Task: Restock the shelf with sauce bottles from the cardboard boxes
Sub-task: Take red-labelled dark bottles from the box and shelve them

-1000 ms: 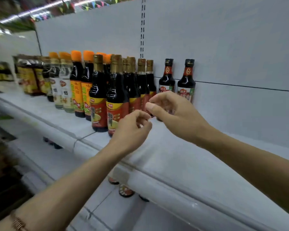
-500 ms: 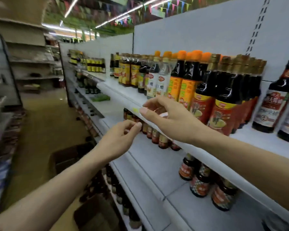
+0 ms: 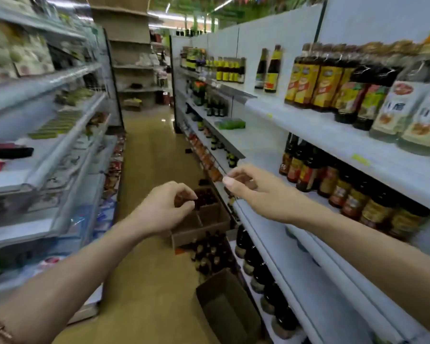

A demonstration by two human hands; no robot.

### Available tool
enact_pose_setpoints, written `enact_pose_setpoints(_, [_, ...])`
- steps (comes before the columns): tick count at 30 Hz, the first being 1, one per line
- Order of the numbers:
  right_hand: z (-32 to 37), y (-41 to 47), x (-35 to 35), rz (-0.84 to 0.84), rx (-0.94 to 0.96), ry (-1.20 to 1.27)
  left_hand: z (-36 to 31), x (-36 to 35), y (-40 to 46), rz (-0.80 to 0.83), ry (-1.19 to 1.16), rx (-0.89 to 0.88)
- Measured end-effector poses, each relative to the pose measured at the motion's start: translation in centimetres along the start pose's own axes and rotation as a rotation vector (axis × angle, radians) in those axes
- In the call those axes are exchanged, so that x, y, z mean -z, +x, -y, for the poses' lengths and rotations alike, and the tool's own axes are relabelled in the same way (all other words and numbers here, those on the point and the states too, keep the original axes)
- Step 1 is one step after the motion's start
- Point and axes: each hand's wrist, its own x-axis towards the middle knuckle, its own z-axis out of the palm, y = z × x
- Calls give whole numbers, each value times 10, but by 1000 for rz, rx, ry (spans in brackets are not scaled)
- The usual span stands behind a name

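both hands hang over the aisle holding nothing, left hand (image 3: 163, 209) with fingers loosely curled, right hand (image 3: 253, 191) relaxed beside the shelf (image 3: 333, 135) of sauce bottles (image 3: 305, 83)

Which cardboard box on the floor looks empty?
The nearest cardboard box, at the bottom of the view, shows only a bare interior. The box behind it holds dark bottles; the farthest divided box has red-topped items.

Left shelves (image 3: 42, 135) blurred — goods (packets?) unreadable.

Narrow shop aisle; yellowish glossy floor (image 3: 147, 170); white shelving (image 3: 60, 150) opposite; ceiling strip lights (image 3: 184, 18).
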Motion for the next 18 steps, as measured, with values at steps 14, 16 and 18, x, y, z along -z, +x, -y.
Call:
enact_pose_setpoints(14, [-15,311,-84,161,45,61,207,55,160,-7,2,228])
enact_pose_setpoints(16, [-8,358,-98,190,66,92,232,70,187,-39,-74,286])
enact_pose_setpoints(18, [-2,399,-113,216,69,151,255,76,208,-102,-214,330])
